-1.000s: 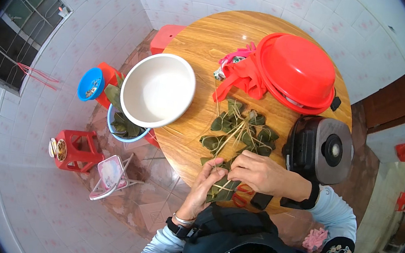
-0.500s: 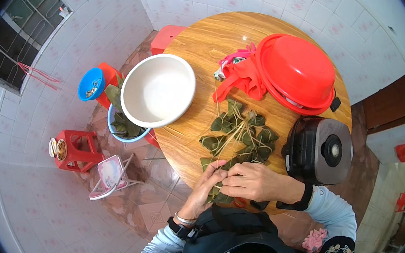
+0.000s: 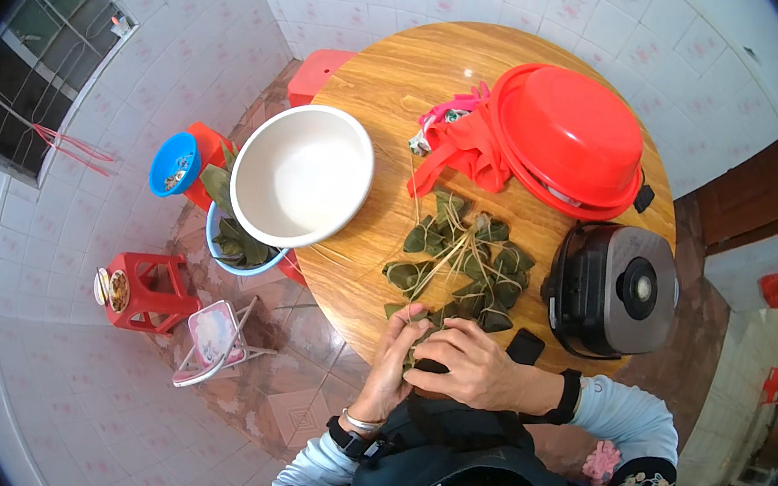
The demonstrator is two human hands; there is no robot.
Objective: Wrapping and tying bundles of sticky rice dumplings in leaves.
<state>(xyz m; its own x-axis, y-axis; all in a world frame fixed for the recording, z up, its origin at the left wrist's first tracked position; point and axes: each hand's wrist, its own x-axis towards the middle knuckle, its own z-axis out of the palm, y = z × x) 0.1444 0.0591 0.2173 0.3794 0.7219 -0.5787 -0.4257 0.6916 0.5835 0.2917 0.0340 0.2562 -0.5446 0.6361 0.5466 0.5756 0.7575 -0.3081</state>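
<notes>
At the near edge of the table, my left hand (image 3: 384,369) is closed round a green leaf-wrapped rice dumpling (image 3: 415,347), mostly hidden by my fingers. My right hand (image 3: 478,367) bends over the same dumpling from the right, its fingers curled against it; their tips are partly hidden. Just beyond my hands lies a bunch of leaf-wrapped dumplings (image 3: 471,300), joined by pale strings (image 3: 452,262) that gather in a knot. One more dumpling corner shows right by my left fingertips.
A white basin (image 3: 303,176) overhangs the round wooden table's (image 3: 398,81) left edge, above a tub of leaves (image 3: 240,243). Right of the bunch stand a black cooker (image 3: 609,292) and a black phone (image 3: 525,347). Red basins (image 3: 570,129) and a red bag (image 3: 466,156) lie at the back.
Both hands have drawn slightly nearer to me with the dumpling. My right hand has shifted down and left, and the black phone beside it now shows more fully.
</notes>
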